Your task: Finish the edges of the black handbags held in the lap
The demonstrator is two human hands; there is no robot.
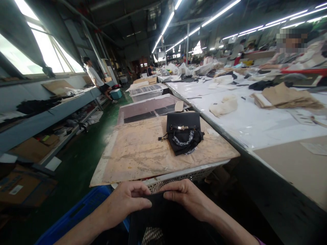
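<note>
Low in the head view, a dark piece of material (157,207), perhaps fabric or leather, is pinched along its upper edge by both hands. My left hand (131,197) grips it with thumb and fingers on the left side. Close beside it, my right hand (182,197) pinches the same edge. The lower part of the piece merges with dark shadow, so its full shape cannot be made out. Beyond my hands, a black handbag (183,129) with a gold clasp and plastic-wrapped handles lies on a worn board (143,149), touched by neither hand.
A blue crate (81,212) stands at lower left. To the right runs a long white table (230,126) with brown paper pieces (288,97) and scraps. Shelving (63,109) lines the left wall. One person (95,76) leans there; another (288,51) works at the far right.
</note>
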